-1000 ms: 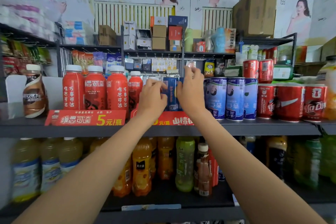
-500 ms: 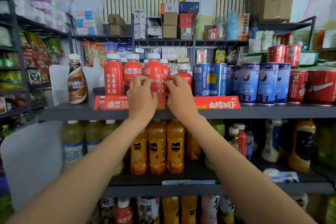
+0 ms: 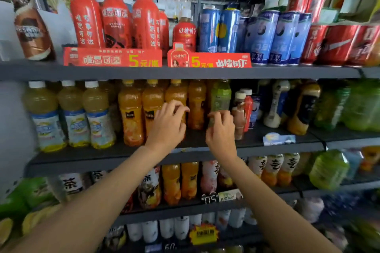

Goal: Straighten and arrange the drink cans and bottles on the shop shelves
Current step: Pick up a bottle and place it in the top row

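Note:
On the middle shelf [image 3: 82,159] stands a row of orange juice bottles. My left hand [image 3: 167,124] curls its fingers and thumb round the lower part of one orange juice bottle [image 3: 176,92] in that row. Just to the right, my right hand [image 3: 221,131] grips the lower part of a green drink bottle [image 3: 221,96], which stands upright. Between the two hands another orange bottle [image 3: 197,102] stands further back. The lower halves of both held bottles are hidden by my hands.
Pale yellow drink bottles [image 3: 71,115] fill the shelf's left end, and small brown and red bottles [image 3: 239,113] stand right of the green one. The upper shelf [image 3: 123,73] carries red bottles [image 3: 117,18], blue cans [image 3: 220,31] and red cola cans [image 3: 337,44]. Lower shelves hold tea and juice bottles.
Both hands have dropped from the red bottles on the upper shelf to the middle shelf, where they now hold an orange and a green bottle. The camera has tilted down.

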